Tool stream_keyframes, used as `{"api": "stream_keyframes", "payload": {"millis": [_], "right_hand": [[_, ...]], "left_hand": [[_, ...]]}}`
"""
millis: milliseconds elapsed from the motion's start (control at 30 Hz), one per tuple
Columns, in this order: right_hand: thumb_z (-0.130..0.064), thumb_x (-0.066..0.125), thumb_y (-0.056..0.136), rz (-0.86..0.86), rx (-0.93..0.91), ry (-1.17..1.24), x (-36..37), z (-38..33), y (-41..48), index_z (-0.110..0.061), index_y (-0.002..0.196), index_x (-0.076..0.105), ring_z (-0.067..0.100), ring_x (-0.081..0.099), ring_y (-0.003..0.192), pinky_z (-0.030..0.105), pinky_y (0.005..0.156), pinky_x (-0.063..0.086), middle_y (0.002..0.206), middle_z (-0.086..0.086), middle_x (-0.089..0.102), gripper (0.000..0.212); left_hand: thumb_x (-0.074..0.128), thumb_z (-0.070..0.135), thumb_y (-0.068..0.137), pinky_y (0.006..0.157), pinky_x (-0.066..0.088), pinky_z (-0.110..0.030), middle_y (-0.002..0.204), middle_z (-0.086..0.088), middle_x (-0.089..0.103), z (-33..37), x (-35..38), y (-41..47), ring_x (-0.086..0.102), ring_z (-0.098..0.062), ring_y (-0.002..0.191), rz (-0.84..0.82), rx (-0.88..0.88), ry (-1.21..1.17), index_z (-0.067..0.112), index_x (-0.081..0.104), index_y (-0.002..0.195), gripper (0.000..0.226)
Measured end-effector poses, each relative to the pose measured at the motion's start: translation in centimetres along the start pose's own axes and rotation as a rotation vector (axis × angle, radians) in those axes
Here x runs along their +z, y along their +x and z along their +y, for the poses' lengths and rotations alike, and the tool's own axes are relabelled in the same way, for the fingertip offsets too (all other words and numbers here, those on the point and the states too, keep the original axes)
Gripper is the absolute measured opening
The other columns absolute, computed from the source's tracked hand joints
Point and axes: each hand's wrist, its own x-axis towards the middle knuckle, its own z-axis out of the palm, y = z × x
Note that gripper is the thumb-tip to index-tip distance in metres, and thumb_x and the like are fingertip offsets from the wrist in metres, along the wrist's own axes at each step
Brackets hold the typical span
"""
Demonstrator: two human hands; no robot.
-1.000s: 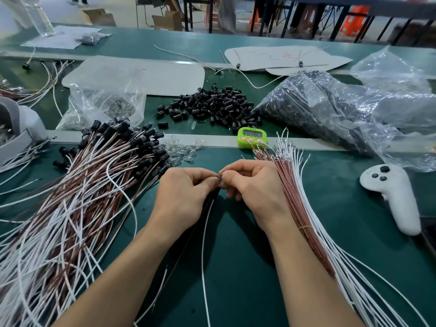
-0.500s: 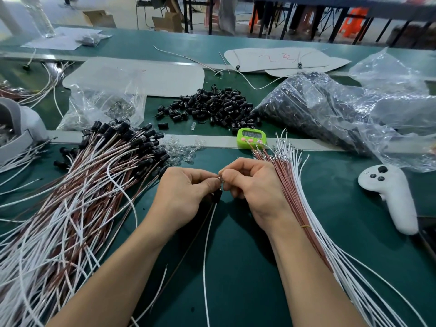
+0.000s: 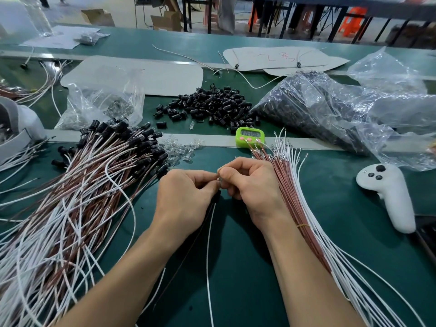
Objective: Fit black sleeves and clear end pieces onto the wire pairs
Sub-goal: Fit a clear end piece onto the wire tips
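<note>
Midway between the table's (image 3: pixel 247 291) left and right edges, both hands meet: the left hand (image 3: pixel 186 199) pinches 1 wire pair (image 3: pixel 208 256) just above its black sleeve (image 3: pixel 217 197), steadying the tips, I judge, so the clear end piece (image 3: pixel 220 181) pinched in the right hand (image 3: pixel 252 188) can seat.

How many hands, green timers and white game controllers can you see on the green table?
Hands: 2 (left hand pinching a wire pair, right hand pinching a clear end piece)
Green timer: 1
White controller: 1
Total: 4
</note>
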Motion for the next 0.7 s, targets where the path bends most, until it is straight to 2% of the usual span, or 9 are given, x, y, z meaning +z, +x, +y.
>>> {"api": "stream_keyframes", "payload": {"millis": [100, 233, 367, 433, 567, 700], "right_hand": [[0.006, 0.069, 0.087, -0.005, 0.004, -0.013, 0.1, -0.1, -0.1, -0.009, 0.069, 0.073, 0.01, 0.051, 0.044, 0.015, 0.042, 0.037, 0.055, 0.003, 0.064, 0.024], [0.004, 0.069, 0.088, 0.003, 0.0, -0.002, 0.0, -0.1, -0.1, -0.01, 0.07, 0.073, 0.011, 0.05, 0.044, 0.017, 0.042, 0.036, 0.055, 0.004, 0.063, 0.023], [0.003, 0.071, 0.088, 0.003, 0.021, 0.046, 0.0, -0.1, 0.0, -0.01, 0.071, 0.075, 0.011, 0.05, 0.045, 0.017, 0.042, 0.036, 0.057, 0.007, 0.064, 0.022], [0.003, 0.072, 0.087, -0.017, 0.009, 0.053, 0.0, -0.1, 0.0, -0.01, 0.07, 0.077, 0.012, 0.052, 0.048, 0.016, 0.043, 0.037, 0.058, 0.009, 0.064, 0.022], [-0.002, 0.077, 0.084, -0.05, 0.003, 0.073, 0.1, -0.2, -0.1, -0.015, 0.075, 0.08, 0.014, 0.055, 0.055, 0.017, 0.046, 0.038, 0.062, 0.007, 0.068, 0.016], [-0.015, 0.08, 0.074, -0.026, -0.007, 0.022, 0.2, -0.2, -0.1, -0.021, 0.075, 0.08, 0.012, 0.059, 0.061, 0.017, 0.052, 0.042, 0.065, 0.002, 0.07, 0.006]], "left_hand": [[0.077, 0.022, 0.084, 0.072, 0.063, -0.035, 0.069, 0.026, 0.073, -0.1, 0.1, -0.1, 0.072, 0.002, 0.069, 0.018, 0.02, 0.022, 0.053, 0.075, 0.084, 0.031], [0.077, 0.018, 0.085, 0.073, 0.062, -0.031, 0.071, 0.02, 0.075, -0.2, 0.1, 0.2, 0.073, -0.001, 0.072, -0.014, -0.022, -0.04, 0.045, 0.08, 0.079, 0.027], [0.075, 0.009, 0.086, 0.059, 0.052, -0.016, 0.071, 0.006, 0.077, 0.0, -0.1, 0.6, 0.068, -0.002, 0.062, -0.071, -0.126, -0.222, 0.033, 0.083, 0.076, 0.027], [0.075, 0.007, 0.086, 0.053, 0.047, -0.013, 0.069, 0.003, 0.077, 0.1, -0.3, 0.7, 0.063, -0.001, 0.054, -0.088, -0.167, -0.276, 0.025, 0.083, 0.074, 0.024], [0.077, 0.011, 0.084, 0.054, 0.047, -0.02, 0.069, -0.002, 0.077, 0.2, -0.3, 0.7, 0.06, -0.007, 0.055, -0.072, -0.197, -0.329, 0.023, 0.083, 0.072, 0.018], [0.078, 0.01, 0.081, 0.058, 0.049, -0.026, 0.07, -0.007, 0.077, 0.1, -0.5, 1.2, 0.062, -0.015, 0.059, 0.04, -0.249, -0.397, 0.02, 0.082, 0.072, 0.014]]}}
